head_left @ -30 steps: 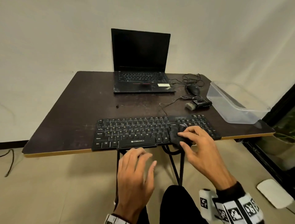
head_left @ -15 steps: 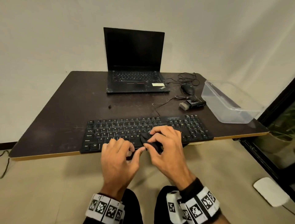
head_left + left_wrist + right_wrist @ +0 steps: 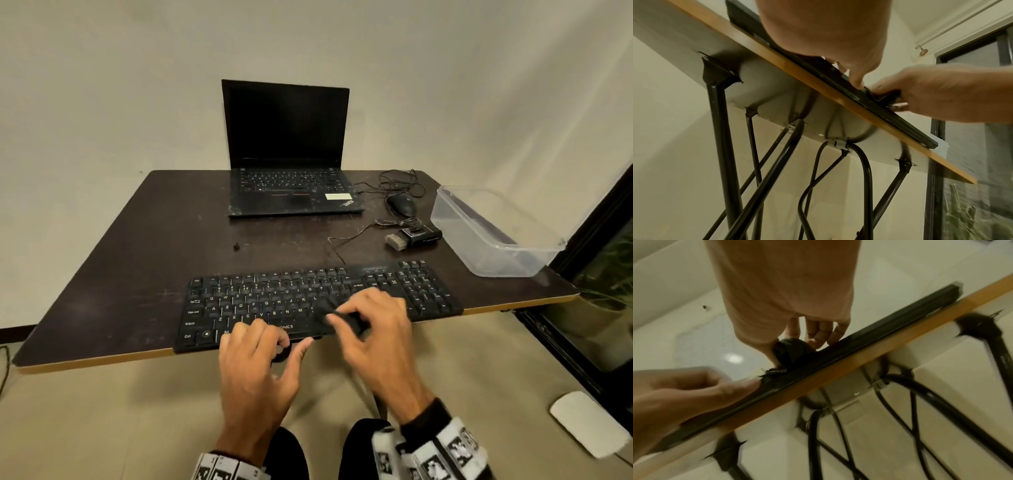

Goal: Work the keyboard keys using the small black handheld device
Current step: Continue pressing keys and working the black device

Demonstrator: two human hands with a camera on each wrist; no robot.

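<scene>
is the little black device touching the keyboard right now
Touching. The right wrist view shows the black device, held by the right hand, sitting on the keyboard with no gap.

The right hand point(image 3: 373, 329) is motion-blurred and covers most of the device point(image 3: 337, 313), so its shape and working end cannot be made out. The left hand point(image 3: 260, 363) hides the keyboard's point(image 3: 308, 298) near edge, and whether its fingers press any key cannot be told. Both wrist views are smeared, and each cuts its own hand off at the top edge.
</scene>
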